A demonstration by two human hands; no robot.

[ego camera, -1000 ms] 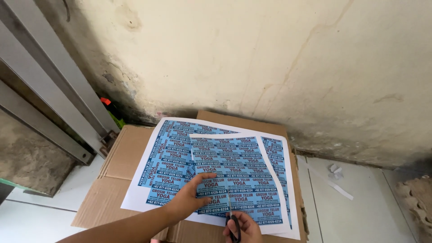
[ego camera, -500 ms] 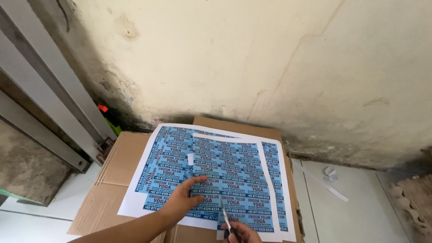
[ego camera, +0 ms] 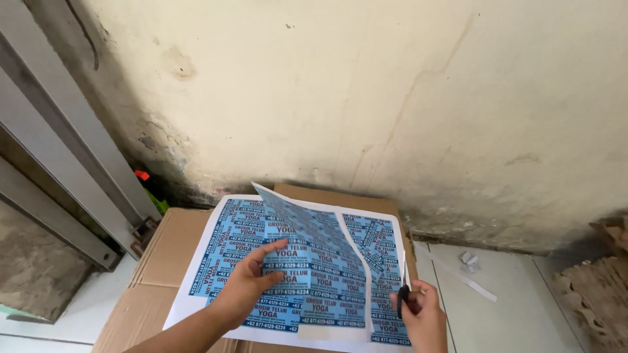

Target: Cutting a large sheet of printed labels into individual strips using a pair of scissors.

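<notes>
On the cardboard box (ego camera: 163, 261) in the corner, head view only: a stack of white sheets printed with blue labels lay flat, and the top label sheet (ego camera: 320, 261) was lifted at its far edge, bowed up off the lower sheet (ego camera: 222, 242). Left hand (ego camera: 245, 287) was on the raised sheet's left side, fingers spread flat across the print, thumb pointing toward the wall, forearm coming in from the bottom left; its grip was a loose pinch-and-press on the label sheet, not a closed fist. Right hand (ego camera: 422, 317) sat at the sheet's lower right edge, curled shut around black-handled scissors (ego camera: 402, 297), blades pointing up along the right margin; whether the blades were apart I could not tell. Judgement on doing this well: hold the sheet taut and low so the paper doesn't buckle, line the blades on the white gap between label columns, and keep the left fingers well off the cut line. The bow in the sheet looked like the main risk for a wandering cut. White floor tiles (ego camera: 497, 307) to the right carried a thin paper strip (ego camera: 468, 281) and some small scraps (ego camera: 468, 260); the stained plaster wall (ego camera: 366, 98) stood right behind the box, metal door frame (ego camera: 59, 150) to the left.
</notes>
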